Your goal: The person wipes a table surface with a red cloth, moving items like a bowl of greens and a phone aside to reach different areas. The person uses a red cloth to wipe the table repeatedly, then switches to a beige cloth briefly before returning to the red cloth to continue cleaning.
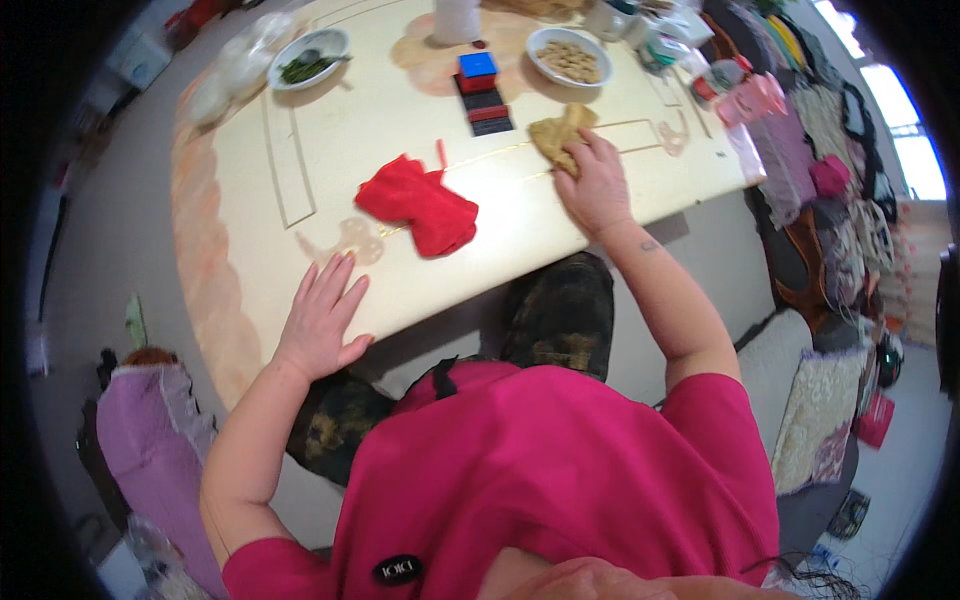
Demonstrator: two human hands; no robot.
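My left hand (319, 319) lies flat on the near left of the cream tabletop (360, 127), fingers slightly apart and nothing in it. Ahead of it, to the right, rests a crumpled red cloth pouch (424, 206) with a short red strap. My right hand (596, 180) presses on a bunched tan cloth (561, 137), its fingers curled over the cloth's right side. Farther back, between the two cloths, a small box with a blue top and red sides (478, 71) sits on a black strip (491, 116) that has a red band across it.
A white bowl of greens with a spoon (309, 64) stands back left, near clear plastic bags (240, 67). Another white bowl holds peanut-like pieces (570, 61). A white roll (456, 22) and several packages (664, 45) occupy the far side. Chairs flank the table, one lilac-covered (146, 435).
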